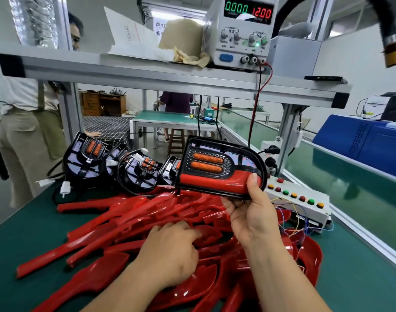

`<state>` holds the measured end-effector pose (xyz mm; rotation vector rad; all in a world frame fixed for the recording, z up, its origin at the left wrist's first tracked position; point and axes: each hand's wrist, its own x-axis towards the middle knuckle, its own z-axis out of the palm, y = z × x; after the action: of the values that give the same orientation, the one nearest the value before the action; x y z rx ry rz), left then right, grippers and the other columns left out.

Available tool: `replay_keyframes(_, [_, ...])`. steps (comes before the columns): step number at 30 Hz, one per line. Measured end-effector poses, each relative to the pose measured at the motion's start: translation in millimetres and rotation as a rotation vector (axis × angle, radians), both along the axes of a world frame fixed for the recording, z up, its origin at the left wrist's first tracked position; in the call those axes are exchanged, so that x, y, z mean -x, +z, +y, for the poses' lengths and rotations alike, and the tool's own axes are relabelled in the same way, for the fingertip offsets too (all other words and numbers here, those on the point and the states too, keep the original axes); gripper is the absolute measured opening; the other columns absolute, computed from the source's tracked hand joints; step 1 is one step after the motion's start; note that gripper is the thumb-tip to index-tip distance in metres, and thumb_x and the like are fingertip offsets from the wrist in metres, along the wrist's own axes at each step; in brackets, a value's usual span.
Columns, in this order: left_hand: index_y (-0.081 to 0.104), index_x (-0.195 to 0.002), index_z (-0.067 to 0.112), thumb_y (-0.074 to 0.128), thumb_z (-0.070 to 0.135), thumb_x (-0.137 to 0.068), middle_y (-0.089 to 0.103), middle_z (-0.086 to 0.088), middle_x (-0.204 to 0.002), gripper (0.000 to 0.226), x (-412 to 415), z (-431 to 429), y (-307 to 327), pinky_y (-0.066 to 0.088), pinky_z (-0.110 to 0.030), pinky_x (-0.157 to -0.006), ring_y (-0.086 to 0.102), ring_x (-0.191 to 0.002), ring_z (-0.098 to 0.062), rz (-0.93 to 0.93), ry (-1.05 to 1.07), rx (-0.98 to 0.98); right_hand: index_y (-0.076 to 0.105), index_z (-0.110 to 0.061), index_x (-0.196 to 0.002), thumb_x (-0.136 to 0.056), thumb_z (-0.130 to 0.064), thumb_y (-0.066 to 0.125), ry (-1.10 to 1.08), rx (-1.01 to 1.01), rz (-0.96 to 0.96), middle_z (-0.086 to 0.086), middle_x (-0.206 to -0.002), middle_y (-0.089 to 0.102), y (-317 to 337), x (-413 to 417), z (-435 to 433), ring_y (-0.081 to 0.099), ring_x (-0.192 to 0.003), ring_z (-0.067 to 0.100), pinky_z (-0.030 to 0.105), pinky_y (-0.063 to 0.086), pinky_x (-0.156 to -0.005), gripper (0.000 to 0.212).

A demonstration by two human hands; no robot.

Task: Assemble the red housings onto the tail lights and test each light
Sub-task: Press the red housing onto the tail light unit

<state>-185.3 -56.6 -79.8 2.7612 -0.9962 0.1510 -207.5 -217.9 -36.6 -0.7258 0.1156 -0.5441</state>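
My right hand grips a black tail light by its lower right edge and holds it up above the table. A red housing piece lies along the light's lower part, under my thumb, and two orange lenses show on its face. My left hand reaches down into a heap of loose red housings on the green mat, its fingertips touching one piece. Whether it grips that piece is not visible. Several bare tail lights with black cables and white plugs stand in a row behind the heap.
A white switch box with coloured buttons and loose wires sits at the right. A power supply reading 0.000 and 12.00 stands on the shelf above; a red lead hangs down from it. A person stands at far left. A conveyor runs along the right.
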Motion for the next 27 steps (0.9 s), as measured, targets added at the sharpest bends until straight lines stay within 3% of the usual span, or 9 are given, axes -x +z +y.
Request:
replay_keyframes(4, [0.055,-0.123,0.04,0.045,0.058,-0.093,0.052,0.016,-0.127,0.036,4.2,-1.0,3.6,0.031,-0.036,-0.106,0.046,-0.124,-0.012,0.02,0.024,0.004,0.052,-0.001,-0.131,-0.078,-0.035,0.066,-0.018,-0.019,-0.009,0.003,-0.077,0.072,-0.1,-0.6,-1.7,0.071,-0.066,0.013,0.031,0.059,-0.058,0.064])
replay_keyframes(7, [0.045,-0.134,0.043,0.046,0.053,-0.095,0.048,0.018,-0.133,0.04,8.7,0.6,8.7,0.032,-0.034,-0.109,0.043,-0.128,-0.01,-0.006,0.007,0.102,0.052,-0.002,-0.132,-0.082,-0.034,0.064,-0.02,-0.015,-0.012,0.004,-0.079,0.072,0.7,-0.8,-2.8,0.071,-0.067,0.014,0.031,0.059,-0.058,0.061])
replay_keyframes(11, [0.058,-0.117,0.042,0.05,0.055,-0.091,0.051,0.026,-0.111,0.03,25.8,-1.8,18.4,0.041,-0.023,-0.095,0.045,-0.111,0.003,-0.016,-0.123,0.31,0.052,-0.002,-0.131,-0.072,-0.037,0.065,-0.028,-0.01,-0.025,0.005,-0.079,0.073,3.3,-1.6,-6.1,0.072,-0.069,0.016,0.032,0.06,-0.059,0.07])
replay_keyframes(15, [0.055,-0.125,0.039,0.047,0.069,-0.085,0.052,0.022,-0.118,0.05,44.4,-16.8,14.7,0.036,-0.027,-0.095,0.044,-0.113,-0.004,-0.051,-0.135,0.18,0.052,-0.002,-0.132,-0.074,-0.037,0.065,-0.037,-0.008,-0.021,0.005,-0.081,0.072,1.3,-2.1,-8.1,0.071,-0.07,0.016,0.031,0.059,-0.059,0.07])
replay_keyframes(18, [0.053,-0.125,0.038,0.053,0.055,-0.089,0.052,0.02,-0.121,0.039,46.6,-21.7,10.6,0.034,-0.028,-0.1,0.046,-0.116,-0.006,-0.042,-0.1,0.172,0.052,-0.001,-0.132,-0.08,-0.036,0.064,-0.029,-0.006,-0.016,0.007,-0.087,0.071,0.2,-1.5,-8.9,0.071,-0.073,0.017,0.031,0.059,-0.06,0.064])
replay_keyframes(22, [0.056,-0.106,0.04,0.054,0.04,-0.092,0.06,0.024,-0.098,0.014,44.4,-20.4,11.5,0.044,-0.021,-0.09,0.054,-0.096,0.003,0.054,-0.065,0.394,0.052,0.0,-0.132,-0.08,-0.036,0.065,-0.03,-0.011,-0.017,0.008,-0.087,0.071,1.1,-1.2,-9.8,0.072,-0.072,0.018,0.031,0.059,-0.06,0.065])
replay_keyframes(24, [0.056,-0.109,0.042,0.057,0.038,-0.092,0.062,0.024,-0.092,0.017,38.6,-17.7,15.0,0.049,-0.019,-0.084,0.058,-0.09,0.005,0.175,-0.029,0.525,0.052,0.0,-0.133,-0.084,-0.034,0.063,-0.037,-0.025,-0.008,0.009,-0.09,0.07,1.5,-1.5,-10.6,0.071,-0.073,0.018,0.032,0.059,-0.06,0.061])
replay_keyframes(27, [0.06,-0.125,0.037,0.053,0.031,-0.097,0.066,0.017,-0.104,0.029,26.4,-13.2,18.9,0.05,-0.026,-0.093,0.062,-0.1,0.0,0.309,-0.013,0.69,0.053,-0.001,-0.131,-0.085,-0.034,0.064,-0.05,-0.057,0.004,0.01,-0.091,0.07,1.5,-2.3,-12.6,0.072,-0.073,0.019,0.033,0.06,-0.059,0.058])
